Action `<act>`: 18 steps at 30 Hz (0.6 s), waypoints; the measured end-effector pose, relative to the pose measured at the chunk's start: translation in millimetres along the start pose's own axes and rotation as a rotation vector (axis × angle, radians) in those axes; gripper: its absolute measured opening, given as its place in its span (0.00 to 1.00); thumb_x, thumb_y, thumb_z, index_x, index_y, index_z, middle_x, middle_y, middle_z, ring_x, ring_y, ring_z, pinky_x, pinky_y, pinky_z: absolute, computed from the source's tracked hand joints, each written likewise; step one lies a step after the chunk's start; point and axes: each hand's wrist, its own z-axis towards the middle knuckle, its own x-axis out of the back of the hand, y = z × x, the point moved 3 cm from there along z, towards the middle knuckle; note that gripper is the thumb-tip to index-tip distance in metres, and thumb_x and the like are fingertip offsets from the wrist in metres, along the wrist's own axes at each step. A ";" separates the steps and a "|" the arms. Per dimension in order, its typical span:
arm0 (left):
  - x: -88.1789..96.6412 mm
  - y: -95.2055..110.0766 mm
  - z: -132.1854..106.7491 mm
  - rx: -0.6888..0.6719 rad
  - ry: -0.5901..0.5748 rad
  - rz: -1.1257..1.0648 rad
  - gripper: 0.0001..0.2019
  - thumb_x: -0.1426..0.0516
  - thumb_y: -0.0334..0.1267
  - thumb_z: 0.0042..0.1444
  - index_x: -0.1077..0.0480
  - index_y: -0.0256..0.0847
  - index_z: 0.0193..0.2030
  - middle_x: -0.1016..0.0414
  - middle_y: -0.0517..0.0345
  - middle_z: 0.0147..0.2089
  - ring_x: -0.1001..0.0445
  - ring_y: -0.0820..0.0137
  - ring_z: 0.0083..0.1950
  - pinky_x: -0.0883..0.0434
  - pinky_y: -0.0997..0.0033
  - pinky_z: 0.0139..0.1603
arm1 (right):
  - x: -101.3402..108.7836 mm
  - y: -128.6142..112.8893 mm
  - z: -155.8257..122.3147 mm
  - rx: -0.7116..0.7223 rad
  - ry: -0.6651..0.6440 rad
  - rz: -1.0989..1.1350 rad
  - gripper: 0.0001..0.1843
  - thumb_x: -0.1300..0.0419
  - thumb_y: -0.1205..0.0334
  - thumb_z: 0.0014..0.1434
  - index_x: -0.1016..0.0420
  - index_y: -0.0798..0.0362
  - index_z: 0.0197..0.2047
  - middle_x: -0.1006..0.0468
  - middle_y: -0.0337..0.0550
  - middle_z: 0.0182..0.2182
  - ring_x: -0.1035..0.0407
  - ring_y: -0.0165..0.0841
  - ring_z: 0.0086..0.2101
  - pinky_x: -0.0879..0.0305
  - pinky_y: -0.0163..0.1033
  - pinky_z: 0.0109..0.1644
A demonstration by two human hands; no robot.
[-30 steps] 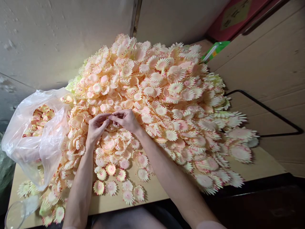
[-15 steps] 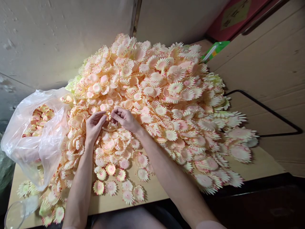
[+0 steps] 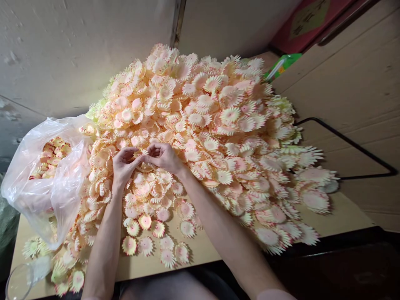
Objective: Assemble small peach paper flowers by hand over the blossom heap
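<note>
Thumbs together now: the left hand (image 3: 124, 163) and right hand (image 3: 166, 158) meet over the paper-thin flowers (image 3: 204, 102)!

Half a second ago a gap split them; now the thumb tips meet, fingers curled, and whether either pinches a flower I cannot tell. Around them the frilled discs heap up, cream with pink tips, loose ones lying near. Left, a crinkled, see-through plastic bag (image 3: 67, 187) shows redder ones; beneath, a smooth, pale table (image 3: 206, 253).
</note>
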 end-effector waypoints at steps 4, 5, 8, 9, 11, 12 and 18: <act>0.8 -0.8 -0.7 0.003 -0.009 -0.015 0.15 0.29 0.39 0.45 0.24 0.38 0.38 0.22 0.55 0.37 0.24 0.75 0.36 0.26 0.78 0.39 | -2.0 2.8 0.1 -0.069 -0.033 0.051 0.25 0.26 0.45 0.44 0.27 0.57 0.28 0.29 0.38 0.22 0.37 0.24 0.20 0.40 0.32 0.22; 1.1 -1.4 -0.8 0.021 -0.012 -0.029 0.14 0.30 0.40 0.47 0.24 0.38 0.39 0.22 0.55 0.37 0.24 0.75 0.36 0.26 0.77 0.40 | -2.0 2.6 0.3 -0.067 -0.041 0.071 0.24 0.27 0.45 0.45 0.27 0.57 0.28 0.29 0.38 0.22 0.36 0.25 0.20 0.39 0.32 0.22; 2.3 -3.1 -0.6 0.072 -0.003 -0.072 0.14 0.31 0.41 0.48 0.24 0.39 0.40 0.23 0.56 0.37 0.24 0.75 0.35 0.25 0.76 0.38 | -1.0 1.8 0.9 -0.034 -0.030 0.084 0.22 0.27 0.47 0.47 0.28 0.57 0.28 0.26 0.40 0.24 0.33 0.26 0.22 0.33 0.33 0.24; 2.4 -3.5 -0.4 0.080 0.003 -0.078 0.14 0.30 0.41 0.48 0.24 0.38 0.39 0.23 0.56 0.36 0.25 0.75 0.35 0.25 0.76 0.38 | -1.0 2.2 0.9 -0.032 -0.024 0.077 0.22 0.27 0.48 0.48 0.28 0.57 0.28 0.26 0.40 0.24 0.31 0.27 0.22 0.31 0.33 0.26; 2.1 -3.8 0.3 0.076 0.010 -0.072 0.14 0.30 0.40 0.47 0.24 0.38 0.38 0.23 0.56 0.36 0.24 0.75 0.35 0.25 0.76 0.38 | -1.6 4.1 0.5 -0.042 -0.017 0.058 0.21 0.29 0.48 0.50 0.28 0.57 0.29 0.25 0.41 0.25 0.28 0.30 0.24 0.27 0.35 0.28; 1.8 -3.9 0.8 0.070 0.011 -0.063 0.13 0.31 0.39 0.48 0.24 0.37 0.38 0.22 0.56 0.36 0.24 0.75 0.35 0.25 0.77 0.39 | -2.0 5.3 0.2 -0.047 -0.012 0.043 0.20 0.29 0.48 0.50 0.28 0.56 0.29 0.24 0.41 0.25 0.27 0.30 0.24 0.26 0.36 0.28; 1.5 -7.0 2.4 0.091 0.014 -0.054 0.10 0.32 0.38 0.49 0.25 0.37 0.35 0.22 0.55 0.35 0.24 0.76 0.34 0.27 0.78 0.37 | -2.6 8.9 -1.3 -0.031 0.019 -0.016 0.19 0.30 0.49 0.51 0.28 0.57 0.28 0.24 0.42 0.25 0.28 0.31 0.24 0.24 0.36 0.27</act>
